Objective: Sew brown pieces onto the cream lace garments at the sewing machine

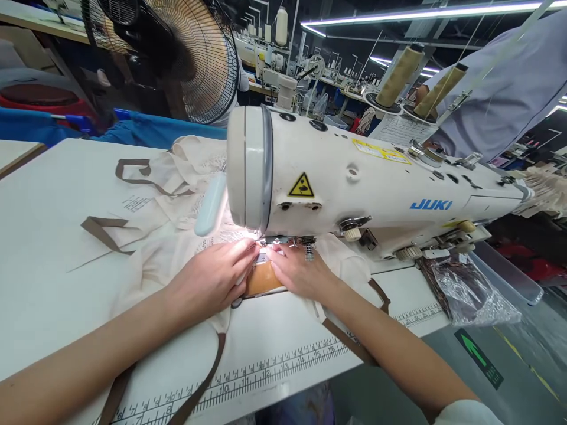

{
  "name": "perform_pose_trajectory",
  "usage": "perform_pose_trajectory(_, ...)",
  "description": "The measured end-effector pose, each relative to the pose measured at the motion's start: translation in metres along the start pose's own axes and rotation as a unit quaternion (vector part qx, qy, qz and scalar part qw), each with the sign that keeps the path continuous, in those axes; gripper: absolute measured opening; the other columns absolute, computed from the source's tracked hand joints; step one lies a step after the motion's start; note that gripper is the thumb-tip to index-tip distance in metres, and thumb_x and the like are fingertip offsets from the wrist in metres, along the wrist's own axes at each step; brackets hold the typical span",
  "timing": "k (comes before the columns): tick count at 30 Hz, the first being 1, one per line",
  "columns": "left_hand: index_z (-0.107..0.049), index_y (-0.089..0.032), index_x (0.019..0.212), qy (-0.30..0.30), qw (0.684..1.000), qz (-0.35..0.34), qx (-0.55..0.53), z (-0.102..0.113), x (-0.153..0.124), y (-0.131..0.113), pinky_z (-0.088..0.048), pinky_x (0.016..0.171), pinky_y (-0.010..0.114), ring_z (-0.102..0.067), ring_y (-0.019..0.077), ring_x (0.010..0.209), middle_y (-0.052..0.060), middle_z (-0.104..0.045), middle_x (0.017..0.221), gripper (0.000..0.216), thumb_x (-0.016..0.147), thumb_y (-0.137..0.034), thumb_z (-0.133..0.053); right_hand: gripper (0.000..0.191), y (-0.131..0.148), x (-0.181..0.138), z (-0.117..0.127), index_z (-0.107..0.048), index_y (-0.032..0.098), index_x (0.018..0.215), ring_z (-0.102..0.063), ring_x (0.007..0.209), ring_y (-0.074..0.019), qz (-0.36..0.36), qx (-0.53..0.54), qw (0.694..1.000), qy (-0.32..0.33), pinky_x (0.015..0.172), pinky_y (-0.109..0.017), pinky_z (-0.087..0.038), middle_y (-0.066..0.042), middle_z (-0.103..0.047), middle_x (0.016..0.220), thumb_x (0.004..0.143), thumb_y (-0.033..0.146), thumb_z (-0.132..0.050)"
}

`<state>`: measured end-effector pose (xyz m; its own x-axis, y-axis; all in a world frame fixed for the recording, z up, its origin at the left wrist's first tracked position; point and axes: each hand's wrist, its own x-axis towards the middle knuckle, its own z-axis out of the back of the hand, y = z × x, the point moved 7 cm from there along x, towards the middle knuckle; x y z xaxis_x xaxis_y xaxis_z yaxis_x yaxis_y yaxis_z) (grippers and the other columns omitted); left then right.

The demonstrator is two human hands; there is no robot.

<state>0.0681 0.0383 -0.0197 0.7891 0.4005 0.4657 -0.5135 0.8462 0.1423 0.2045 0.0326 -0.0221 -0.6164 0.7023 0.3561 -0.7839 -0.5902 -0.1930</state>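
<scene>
A cream lace garment (pixel 159 260) with brown ribbon straps (pixel 106 236) lies over the bed of a white JUKI sewing machine (pixel 319 177). My left hand (pixel 217 274) is closed, its fingertips pinching the cloth at the left of the lit needle area. Opposite it, my right hand (pixel 303 268) pinches the cloth just right of the presser foot (pixel 277 240). The needle itself is hidden by the machine head and my fingers. Between the hands shows an orange-brown plate (pixel 263 278) on the machine bed. More brown strap (pixel 206 378) hangs over the table's front edge.
A printed ruler (pixel 266 375) runs along the front of the white table (pixel 53 224). A black fan (pixel 190 59) stands behind at left. Thread cones (pixel 400 77) rise behind the machine. A plastic-wrapped bundle (pixel 469 289) lies at right. Another person's sleeve (pixel 509 94) is at upper right.
</scene>
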Motion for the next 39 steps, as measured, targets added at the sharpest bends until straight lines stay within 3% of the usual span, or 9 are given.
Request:
perform_pose_trajectory(13,-0.065,-0.012,0.121,0.034,0.999,0.011,-0.027,-0.005,0.001,0.005,-0.059,0.072,0.038,-0.066,0.0249,0.088,0.013,-0.068,0.104,0.035,0.096,-0.013,-0.04,0.029,-0.005,-0.001,-0.012,-0.064,0.019,0.122,-0.065,0.097,-0.0216,0.006,0.043,0.998,0.034,0.088,-0.035,-0.05,-0.011,-0.067,0.115,0.105,0.022,-0.041)
perform_pose_trajectory(23,-0.064,-0.006,0.116,-0.014,1.0,-0.019,0.008,0.002,0.005,0.0,-0.058,0.067,0.038,-0.066,0.0248,0.083,0.014,-0.068,0.099,0.035,0.097,-0.011,-0.034,0.034,-0.003,0.001,-0.006,-0.066,0.02,0.115,-0.065,0.098,-0.0227,0.026,0.016,0.998,0.06,0.085,-0.036,-0.051,-0.01,-0.07,0.113,0.106,0.021,-0.034)
perform_pose_trajectory(33,-0.064,-0.007,0.121,-0.01,1.0,-0.016,0.0,-0.003,0.002,0.001,-0.058,0.072,0.039,-0.068,0.0271,0.097,0.015,-0.07,0.103,0.037,0.1,-0.012,-0.033,0.033,0.0,0.0,-0.002,-0.066,0.017,0.114,-0.063,0.097,-0.0199,0.048,-0.041,0.998,0.012,0.084,-0.033,-0.049,-0.01,-0.07,0.114,0.105,0.019,-0.035)
perform_pose_trajectory(39,-0.065,-0.006,0.117,-0.037,0.999,-0.02,0.0,0.001,0.004,0.0,-0.056,0.068,0.037,-0.068,0.0257,0.09,0.015,-0.07,0.102,0.035,0.097,-0.01,-0.036,0.029,0.0,0.001,0.001,-0.066,0.016,0.112,-0.061,0.109,-0.0215,0.046,-0.049,0.998,0.012,0.083,-0.033,-0.052,-0.011,-0.068,0.124,0.103,0.018,-0.039)
